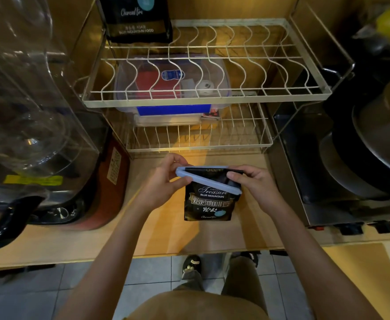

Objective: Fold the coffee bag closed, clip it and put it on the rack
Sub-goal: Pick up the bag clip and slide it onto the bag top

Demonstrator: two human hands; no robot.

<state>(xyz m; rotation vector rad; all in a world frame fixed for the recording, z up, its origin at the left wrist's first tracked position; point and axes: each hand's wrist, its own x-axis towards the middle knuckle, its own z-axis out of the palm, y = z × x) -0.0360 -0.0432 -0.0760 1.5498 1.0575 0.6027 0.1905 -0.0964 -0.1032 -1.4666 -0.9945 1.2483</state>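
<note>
Both hands engaged at the top of the coffee bag, held just above the wooden desk in front of the wire rack. Left hand pinching the hinge end of a pale blue clip, thumb under and fingers over. Right hand grasping the bag's folded top at the other end, fingertips pressed on the dark fold. Clip seen splayed in a narrow V: one arm along the top edge of the fold, the other slanting down across the front of the bag towards the right hand. Not yet latched, by the look of it. Whether the fold is fully captured between the two arms cannot be told from this angle.

Step in hand judged to be the clipping; folding appears done, racking not yet begun.

Recommended for a sound closure: keep the fold flat and tight under the right fingers; seat the whole width of the fold deep into the hinge corner before closing; bring the free arm up square to the fold, not on the slant; press at the open end until it catches.

Risk noted: a skewed clip leaving one corner of the fold loose.

Upper rack tier largely free; a second bag standing at its back left corner.
</note>
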